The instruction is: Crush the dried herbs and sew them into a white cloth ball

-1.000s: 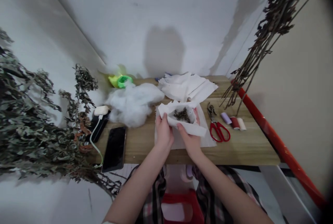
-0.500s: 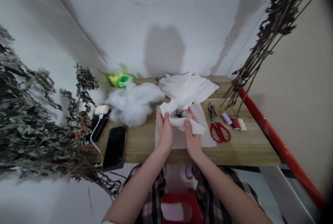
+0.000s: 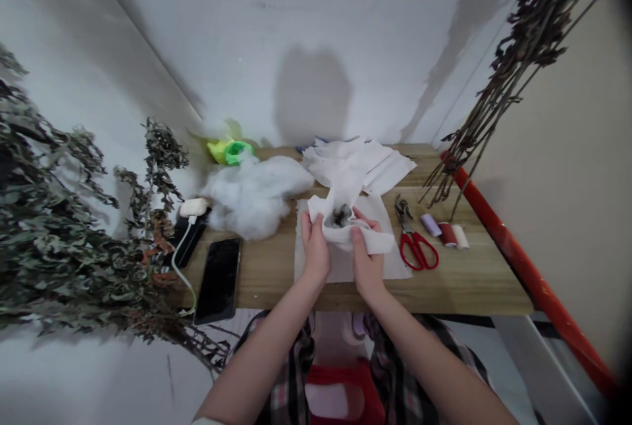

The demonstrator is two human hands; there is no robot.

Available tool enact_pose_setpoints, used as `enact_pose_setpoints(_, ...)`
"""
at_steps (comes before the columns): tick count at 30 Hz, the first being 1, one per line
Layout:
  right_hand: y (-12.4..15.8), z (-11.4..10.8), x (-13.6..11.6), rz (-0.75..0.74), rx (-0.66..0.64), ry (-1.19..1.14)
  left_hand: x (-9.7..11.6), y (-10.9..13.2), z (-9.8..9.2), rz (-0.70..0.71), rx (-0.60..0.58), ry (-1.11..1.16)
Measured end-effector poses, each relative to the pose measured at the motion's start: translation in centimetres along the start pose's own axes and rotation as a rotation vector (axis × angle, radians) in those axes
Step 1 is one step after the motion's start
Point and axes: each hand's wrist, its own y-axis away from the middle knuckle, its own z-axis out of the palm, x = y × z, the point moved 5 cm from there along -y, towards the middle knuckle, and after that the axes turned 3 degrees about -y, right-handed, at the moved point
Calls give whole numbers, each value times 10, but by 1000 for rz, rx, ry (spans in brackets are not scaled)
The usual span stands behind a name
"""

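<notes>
A piece of thin white cloth [image 3: 368, 239] is gathered between my two hands above the table. My left hand [image 3: 315, 244] pinches its left edge, thumb on the near side. On the right, my right hand [image 3: 366, 254] grips the other side, thumb in front and fingers behind. In the fold between them lies a small clump of dark, dried plant bits [image 3: 342, 216]. Beneath my hands a flat white sheet [image 3: 390, 267] covers part of the wood. More crumpled white sheets [image 3: 340, 158] lie just behind.
White stuffing [image 3: 257, 198] is heaped left, before a green roll [image 3: 237, 152]. A black phone [image 3: 217, 281] and cabled white case [image 3: 193, 208] lie nearer. Red-handled scissors [image 3: 417, 250] and thread spools [image 3: 447, 234] sit right. Dried plant bundles [image 3: 74, 234] flank the wooden table [image 3: 469, 287].
The cloth's fold has opened a little, and more of the dark plant bits shows in it. Both hands keep their hold and have shifted only slightly.
</notes>
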Motion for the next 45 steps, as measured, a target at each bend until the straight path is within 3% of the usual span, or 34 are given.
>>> enact_pose_setpoints(3,0,1,-2,2,-3,1,3,-2,-1,143,6,-11)
enact_pose_setpoints(9,-1,-1,-1,1,20,9,6,-3,2,221,-77,1)
enact_pose_setpoints(21,-2,-3,-4,-4,60,131,7,-5,3,202,-57,3)
enact_pose_setpoints(29,-3,2,-4,24,-28,56,11,-4,4,265,-72,-87)
enact_pose_setpoints(37,-7,4,-4,2,-123,101,0,-14,-2,126,-30,-93)
enact_pose_setpoints(40,-8,3,-3,9,-116,124,4,-12,2,246,-168,-239)
enact_pose_setpoints(42,-10,1,-1,1,-92,131,10,-7,8,404,-315,-371)
enact_pose_setpoints(45,-15,-1,2,-22,-69,138,18,3,16,658,-445,-543)
